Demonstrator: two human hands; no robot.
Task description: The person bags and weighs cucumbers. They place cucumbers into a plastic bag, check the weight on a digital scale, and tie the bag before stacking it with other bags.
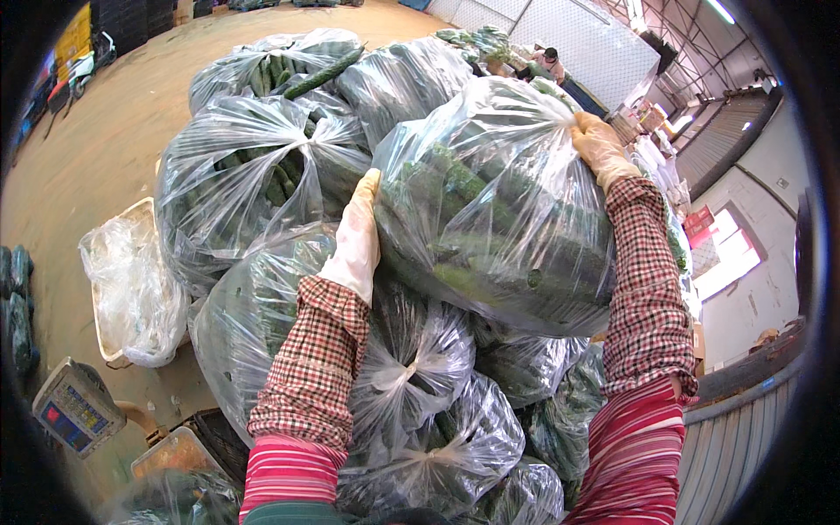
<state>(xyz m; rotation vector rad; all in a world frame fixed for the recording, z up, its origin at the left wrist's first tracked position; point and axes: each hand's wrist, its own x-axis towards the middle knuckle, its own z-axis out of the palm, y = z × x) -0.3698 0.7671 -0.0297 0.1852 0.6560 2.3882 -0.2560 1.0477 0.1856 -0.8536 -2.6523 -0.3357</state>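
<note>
A large clear plastic bag of cucumbers (499, 216) sits tilted on top of a pile of similar bags, between my two hands. At its upper right, my gloved right hand (596, 146) grips the gathered plastic near the neck. Against the bag's left side rests my gloved left hand (359, 226), thumb up, its fingers partly hidden. Just left of that hand is a tied bag of cucumbers (262, 177). Beneath the held bag lie more knotted bags, one a tied bag (407, 374) between my forearms.
A loose cucumber (325, 73) lies across a far bag (262, 62). On the left stands a pale crate (105, 315) holding crumpled plastic film (134, 282). Nearer is a weighing scale display (79, 407). A person (550, 62) is at the back, and corrugated metal (741, 446) is at right.
</note>
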